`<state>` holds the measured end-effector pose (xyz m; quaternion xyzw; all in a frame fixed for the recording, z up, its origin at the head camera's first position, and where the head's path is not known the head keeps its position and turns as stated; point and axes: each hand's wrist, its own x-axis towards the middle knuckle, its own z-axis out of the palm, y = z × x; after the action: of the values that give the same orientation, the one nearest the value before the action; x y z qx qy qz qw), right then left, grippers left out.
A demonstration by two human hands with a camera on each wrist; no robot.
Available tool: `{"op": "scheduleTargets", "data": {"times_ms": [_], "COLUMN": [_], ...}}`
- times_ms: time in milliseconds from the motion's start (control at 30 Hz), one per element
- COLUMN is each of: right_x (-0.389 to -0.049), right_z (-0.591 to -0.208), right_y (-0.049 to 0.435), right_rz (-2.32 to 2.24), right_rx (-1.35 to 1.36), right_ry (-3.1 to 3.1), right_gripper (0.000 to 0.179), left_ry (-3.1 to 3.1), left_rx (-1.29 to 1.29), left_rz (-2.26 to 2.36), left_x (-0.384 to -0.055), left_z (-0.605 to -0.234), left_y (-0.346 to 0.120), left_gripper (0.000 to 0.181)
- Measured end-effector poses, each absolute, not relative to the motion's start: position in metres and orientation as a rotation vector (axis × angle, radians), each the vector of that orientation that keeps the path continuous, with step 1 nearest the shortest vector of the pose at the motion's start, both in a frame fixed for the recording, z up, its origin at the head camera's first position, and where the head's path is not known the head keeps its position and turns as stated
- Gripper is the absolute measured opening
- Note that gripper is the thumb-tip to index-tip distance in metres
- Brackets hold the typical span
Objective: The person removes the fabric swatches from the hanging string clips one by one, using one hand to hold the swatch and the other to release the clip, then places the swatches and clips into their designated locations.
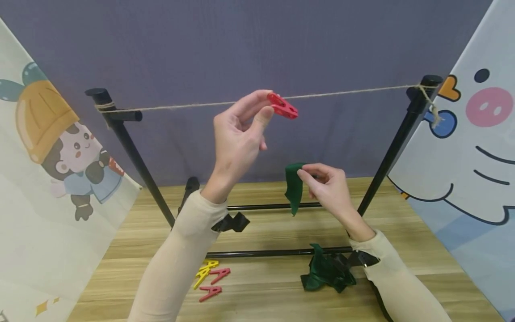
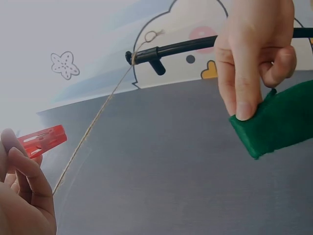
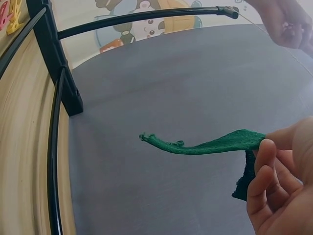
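Between thumb and fingers, my left hand (image 1: 239, 129) pinches a red clothespin (image 1: 283, 106) close to the twine line (image 1: 334, 94). In the left wrist view the same clothespin (image 2: 43, 140) sits beside the twine (image 2: 93, 122), apart from it. Lower and to the right, my right hand (image 1: 327, 185) pinches a strip of dark green cloth (image 1: 294, 185) by its upper edge, and the cloth hangs below the line. The right wrist view shows the green strip (image 3: 210, 146) stretching left from the fingertips, with a darker flap hanging under them.
A black frame with two posts (image 1: 137, 165) holds the twine at both ends. On the wooden table (image 1: 257, 295) lie several yellow and red clothespins (image 1: 210, 293) at left and a crumpled pile of green cloth (image 1: 327, 273) at right. Lower black bars (image 1: 273, 253) cross the frame.
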<state>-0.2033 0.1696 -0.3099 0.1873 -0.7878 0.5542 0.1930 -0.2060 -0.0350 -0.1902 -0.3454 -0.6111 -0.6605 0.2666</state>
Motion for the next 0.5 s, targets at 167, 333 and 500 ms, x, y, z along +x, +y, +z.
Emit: {"op": "scheduleTargets", "data": {"times_ms": [167,333,500], "right_x": [-0.202,-0.202,-0.2], "right_z": [-0.311,-0.313,-0.315], "right_y": [0.171,0.173,0.175], "right_rz": [1.541,1.54,1.543], "right_rx": [0.53,0.524,0.518], "right_ry": [-2.209,-2.204,-2.207], "right_gripper": [0.021,0.02,0.019], "left_ry": [-1.659,-1.681,-1.708], "left_rx": [-0.944,-0.935,-0.896], "left_rz": [-1.76,-1.761,-1.788], "left_x": [-0.214,-0.213,-0.213], "left_z": [-0.204,-0.212,-0.221], "left_y": [-0.04,-0.045,-0.053], "left_gripper": [0.027,0.027,0.026]}}
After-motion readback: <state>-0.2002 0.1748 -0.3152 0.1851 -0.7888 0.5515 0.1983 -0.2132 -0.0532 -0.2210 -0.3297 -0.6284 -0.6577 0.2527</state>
